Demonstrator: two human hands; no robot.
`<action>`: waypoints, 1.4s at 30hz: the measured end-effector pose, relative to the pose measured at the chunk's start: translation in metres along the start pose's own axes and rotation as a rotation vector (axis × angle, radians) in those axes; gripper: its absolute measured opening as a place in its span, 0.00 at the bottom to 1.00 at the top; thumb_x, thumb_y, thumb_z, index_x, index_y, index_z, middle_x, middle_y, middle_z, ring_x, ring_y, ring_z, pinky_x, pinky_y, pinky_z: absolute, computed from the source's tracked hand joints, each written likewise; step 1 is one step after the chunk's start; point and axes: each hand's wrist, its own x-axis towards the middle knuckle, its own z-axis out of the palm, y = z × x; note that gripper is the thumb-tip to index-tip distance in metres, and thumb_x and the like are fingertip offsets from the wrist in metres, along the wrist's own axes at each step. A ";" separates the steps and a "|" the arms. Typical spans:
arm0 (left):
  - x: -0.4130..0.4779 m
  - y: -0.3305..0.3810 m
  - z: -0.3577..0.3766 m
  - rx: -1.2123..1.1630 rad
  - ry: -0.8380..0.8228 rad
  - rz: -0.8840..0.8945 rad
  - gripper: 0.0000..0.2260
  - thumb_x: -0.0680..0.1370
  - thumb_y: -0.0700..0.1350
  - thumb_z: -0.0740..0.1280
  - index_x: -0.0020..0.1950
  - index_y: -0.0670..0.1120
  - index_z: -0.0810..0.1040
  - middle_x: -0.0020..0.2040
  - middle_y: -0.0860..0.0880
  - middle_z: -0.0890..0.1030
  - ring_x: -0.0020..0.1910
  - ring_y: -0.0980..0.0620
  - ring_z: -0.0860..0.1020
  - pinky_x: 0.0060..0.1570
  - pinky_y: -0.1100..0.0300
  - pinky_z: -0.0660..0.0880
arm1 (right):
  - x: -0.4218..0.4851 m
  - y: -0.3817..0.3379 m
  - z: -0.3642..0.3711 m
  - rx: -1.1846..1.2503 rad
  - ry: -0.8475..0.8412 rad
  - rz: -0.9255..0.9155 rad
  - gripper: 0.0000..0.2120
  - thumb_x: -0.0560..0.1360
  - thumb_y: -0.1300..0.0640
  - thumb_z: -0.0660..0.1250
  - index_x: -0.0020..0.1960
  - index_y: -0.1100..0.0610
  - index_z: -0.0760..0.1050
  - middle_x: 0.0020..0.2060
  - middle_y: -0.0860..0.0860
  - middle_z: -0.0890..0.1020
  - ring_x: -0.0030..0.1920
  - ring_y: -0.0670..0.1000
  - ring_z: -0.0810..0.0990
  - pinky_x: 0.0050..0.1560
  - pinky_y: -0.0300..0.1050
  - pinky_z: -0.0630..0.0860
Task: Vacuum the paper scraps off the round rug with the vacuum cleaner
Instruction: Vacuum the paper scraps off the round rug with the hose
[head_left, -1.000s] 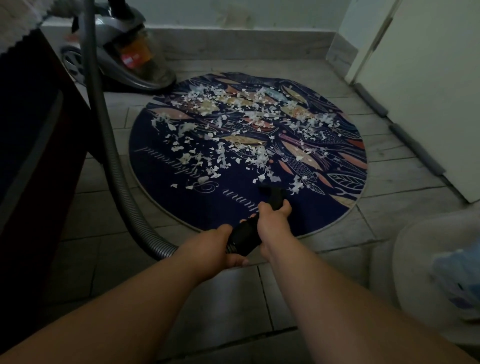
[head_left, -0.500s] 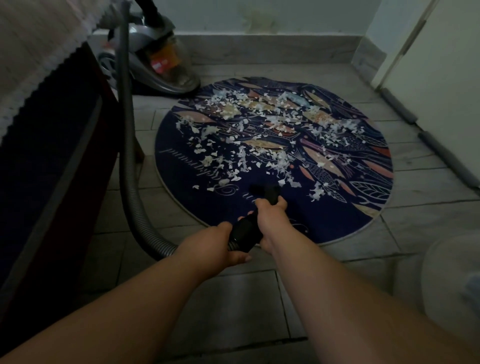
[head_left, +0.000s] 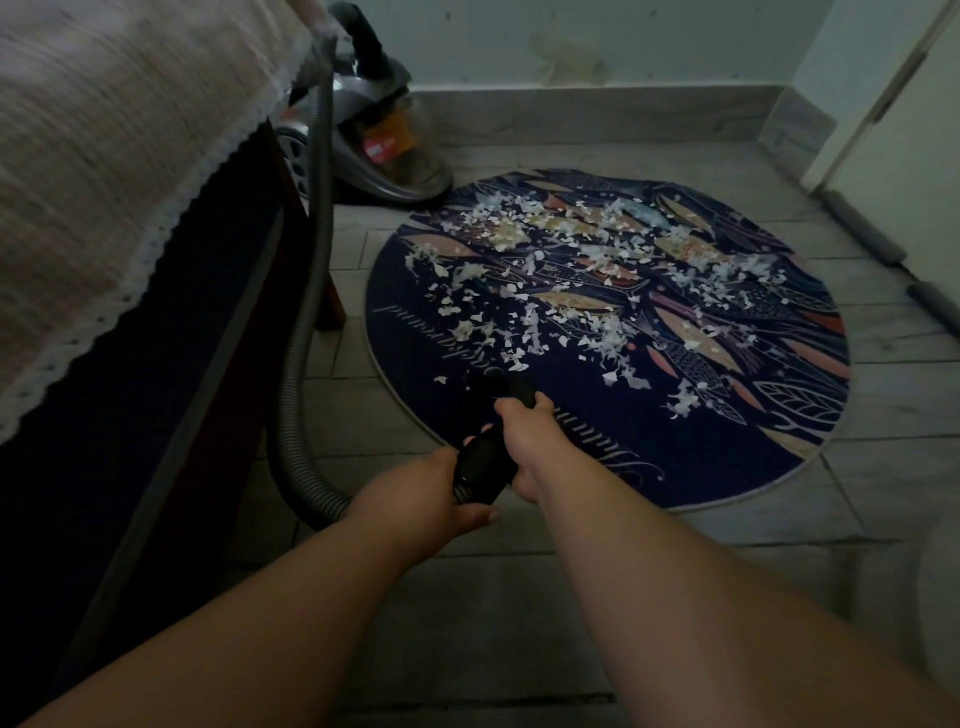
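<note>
Spreading beyond my right hand (head_left: 530, 441), the round rug (head_left: 675, 467) bears upside-down cursive (head_left: 589, 432) I can't read. The vacuum cleaner (head_left: 363, 98) sits far beyond my left hand (head_left: 415, 499), label (head_left: 377, 148) illegible. Both hands grip its black nozzle (head_left: 506, 391), nearest paper scraps (head_left: 519, 358) just ahead.

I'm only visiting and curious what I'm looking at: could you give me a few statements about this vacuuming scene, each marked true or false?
1. Both the left hand and the right hand grip the black vacuum handle. True.
2. The round rug is free of paper scraps. False: scraps cover much of it.
3. The vacuum cleaner body stands beyond the rug, near the wall. True.
4. The hose runs along the rug's right side. False: it runs on the left.
</note>
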 end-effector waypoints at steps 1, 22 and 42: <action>-0.001 -0.001 -0.002 0.006 0.004 -0.011 0.25 0.71 0.65 0.67 0.61 0.52 0.69 0.51 0.53 0.77 0.44 0.56 0.73 0.39 0.60 0.68 | 0.002 0.000 0.002 0.005 -0.012 -0.002 0.35 0.78 0.53 0.64 0.76 0.34 0.50 0.52 0.59 0.80 0.49 0.59 0.81 0.55 0.63 0.81; 0.025 0.029 0.013 -0.027 -0.035 0.058 0.25 0.70 0.65 0.67 0.58 0.51 0.68 0.53 0.51 0.78 0.50 0.51 0.77 0.44 0.57 0.73 | 0.016 -0.019 -0.035 0.005 0.140 -0.008 0.31 0.79 0.52 0.62 0.76 0.34 0.52 0.58 0.60 0.78 0.53 0.62 0.80 0.54 0.64 0.80; 0.040 0.006 0.010 -0.060 0.056 0.000 0.22 0.69 0.66 0.68 0.52 0.52 0.68 0.46 0.53 0.77 0.44 0.52 0.77 0.42 0.57 0.75 | 0.025 -0.026 -0.008 -0.057 0.028 -0.023 0.32 0.79 0.51 0.62 0.75 0.33 0.51 0.59 0.59 0.77 0.54 0.62 0.81 0.54 0.64 0.80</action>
